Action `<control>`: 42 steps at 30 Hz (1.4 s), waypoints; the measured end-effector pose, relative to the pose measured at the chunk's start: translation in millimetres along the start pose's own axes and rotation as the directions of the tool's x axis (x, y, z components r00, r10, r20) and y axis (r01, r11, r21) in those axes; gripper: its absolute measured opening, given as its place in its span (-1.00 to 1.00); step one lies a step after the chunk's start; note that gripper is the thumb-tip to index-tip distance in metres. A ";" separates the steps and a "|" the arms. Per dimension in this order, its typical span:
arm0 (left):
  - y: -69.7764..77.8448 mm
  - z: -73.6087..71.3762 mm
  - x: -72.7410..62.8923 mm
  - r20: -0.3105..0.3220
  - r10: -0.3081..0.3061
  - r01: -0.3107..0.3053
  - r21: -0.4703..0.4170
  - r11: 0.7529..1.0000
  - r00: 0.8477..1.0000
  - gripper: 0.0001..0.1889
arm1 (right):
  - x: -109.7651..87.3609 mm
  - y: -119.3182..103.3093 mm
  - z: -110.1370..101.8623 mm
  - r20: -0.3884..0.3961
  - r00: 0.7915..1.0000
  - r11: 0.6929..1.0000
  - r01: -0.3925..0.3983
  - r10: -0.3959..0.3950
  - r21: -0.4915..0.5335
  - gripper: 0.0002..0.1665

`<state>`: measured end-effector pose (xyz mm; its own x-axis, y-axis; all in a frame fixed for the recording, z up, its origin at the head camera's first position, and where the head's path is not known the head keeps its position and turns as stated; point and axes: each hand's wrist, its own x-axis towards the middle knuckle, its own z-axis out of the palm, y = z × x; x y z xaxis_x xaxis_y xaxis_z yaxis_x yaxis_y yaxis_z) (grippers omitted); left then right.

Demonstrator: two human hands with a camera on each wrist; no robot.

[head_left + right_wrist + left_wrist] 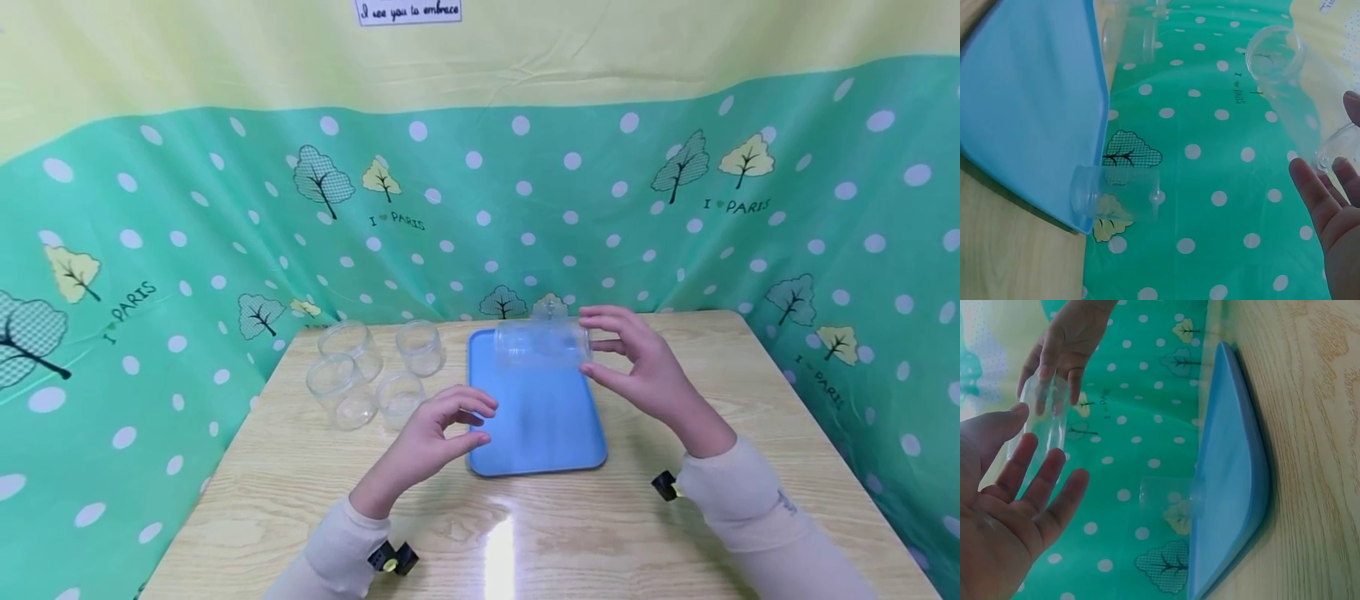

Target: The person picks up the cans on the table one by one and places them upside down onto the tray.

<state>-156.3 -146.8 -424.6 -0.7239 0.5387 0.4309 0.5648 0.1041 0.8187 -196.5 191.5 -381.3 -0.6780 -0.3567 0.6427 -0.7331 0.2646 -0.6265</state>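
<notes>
A clear, see-through jar [536,343] lies sideways in the air above the blue tray [534,425]. My right hand [637,358] grips one end of it between thumb and fingers; its other end, toward the left, shows a round rim in the right wrist view. Lower and to the left, my left hand [442,429] hovers by the tray's left edge, fingers loosely bent and holding nothing. In the head view it is apart from the jar. Another clear jar [1125,194] stands upright on the far end of the tray, partly hidden behind the held one in the head view.
Several clear jars, among them a tall one [337,387] and a small one [422,346], stand grouped on the wooden table [285,492] left of the tray. A green dotted curtain [450,217] hangs behind the table and along its sides.
</notes>
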 end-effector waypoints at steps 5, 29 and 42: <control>1.5 1.1 0.9 0.011 -0.013 0.013 0.003 1.000 1.000 -0.77 | 12.3 0.6 -5.0 0.028 0.999 0.999 -0.021 0.022 -0.037 -0.22; -1.5 2.4 -0.1 0.275 -0.210 0.134 0.270 0.954 0.938 -0.70 | 93.8 17.2 0.0 0.278 0.924 0.960 -0.218 0.261 -0.177 -0.32; -7.1 1.9 0.6 0.291 -0.239 0.146 0.309 0.940 0.926 -0.72 | 122.7 14.3 20.3 0.357 0.885 0.906 -0.148 0.300 -0.396 -0.37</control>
<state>-160.0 -145.7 -431.0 -0.6904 0.7174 0.0929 0.5478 0.4346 0.7149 -289.1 133.3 -320.4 -0.8006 -0.5560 0.2233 -0.5856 0.6473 -0.4880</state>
